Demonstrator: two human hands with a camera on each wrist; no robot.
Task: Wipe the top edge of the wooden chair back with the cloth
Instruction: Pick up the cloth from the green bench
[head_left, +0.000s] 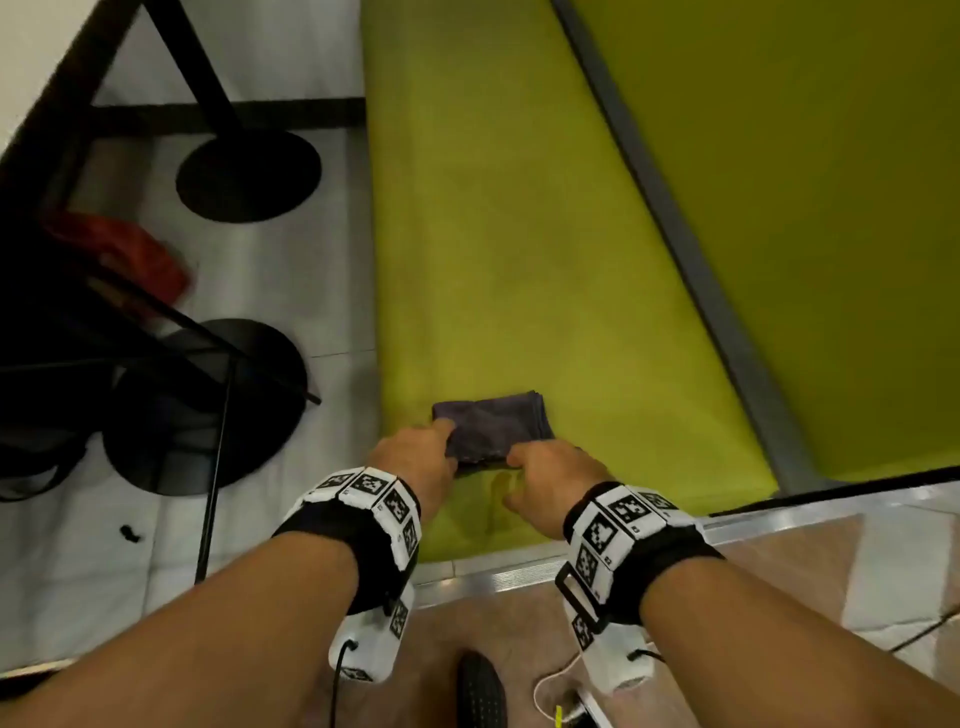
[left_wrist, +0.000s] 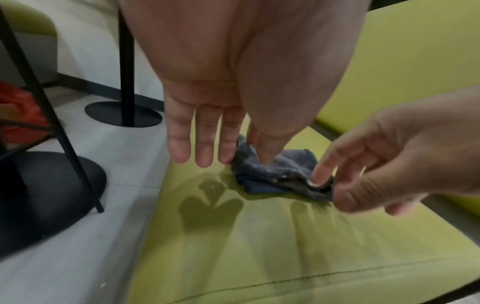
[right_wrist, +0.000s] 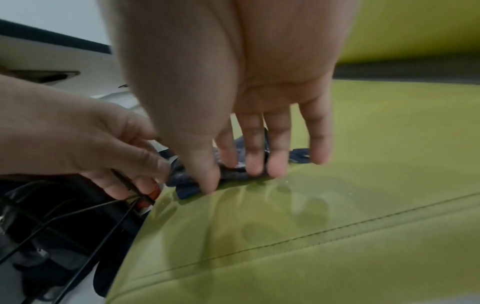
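A folded dark grey-blue cloth (head_left: 498, 421) (left_wrist: 285, 170) (right_wrist: 185, 188) lies on the near part of a green padded seat (head_left: 519, 260). My left hand (head_left: 447, 436) (left_wrist: 255, 152) pinches the cloth's left corner between thumb and forefinger, with the other three fingers straight. My right hand (head_left: 514, 467) (right_wrist: 221, 174) pinches the cloth's near right corner, which is lifted slightly off the seat. In the left wrist view the right hand (left_wrist: 324, 189) holds that raised edge. No wooden chair back shows plainly in any view.
Two black round pedestal bases (head_left: 248, 174) (head_left: 208, 405) stand on the pale floor to the left. A black wire frame with a red bag (head_left: 119, 254) is beside them. A grey gap (head_left: 701, 270) separates seat and green backrest. A metal strip (head_left: 571, 571) edges the seat's near side.
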